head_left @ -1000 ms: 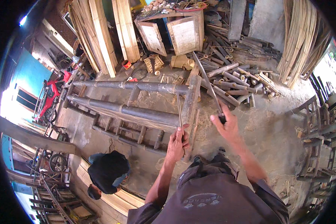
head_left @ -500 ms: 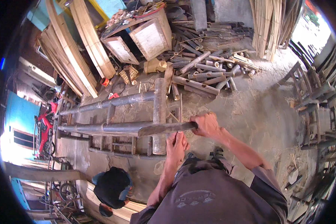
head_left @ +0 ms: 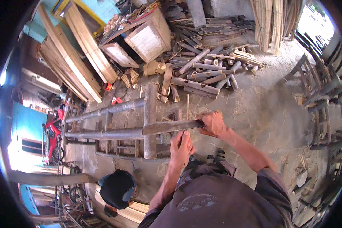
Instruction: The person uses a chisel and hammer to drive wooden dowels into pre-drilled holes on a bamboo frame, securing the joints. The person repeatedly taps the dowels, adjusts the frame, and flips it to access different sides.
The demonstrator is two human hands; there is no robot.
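Observation:
My right hand (head_left: 213, 124) is closed round the handle of a machete (head_left: 170, 126), whose broad dark blade points left. Below the blade, my left hand (head_left: 181, 146) pinches a thin bamboo stick (head_left: 187, 107), which stands out past the far side of the blade. The blade lies across the stick and seems to touch it just above my left fingertips. Behind the blade's tip is a bamboo frame (head_left: 150, 110) of dark poles with a thick end pole; whether the tip touches it I cannot tell.
Cut bamboo pieces (head_left: 212, 70) lie heaped on the floor ahead, beside a worn cabinet (head_left: 148, 40). Long bamboo slats (head_left: 91, 45) lean at the far left. A co-worker (head_left: 118, 189) is low at the near left. More bamboo frames (head_left: 323, 110) stand on the right.
My view has shifted a little, so the bamboo frame appears farther left. The machete and both hands stay close together, with the stick still held; the stick shows more plainly beyond the blade.

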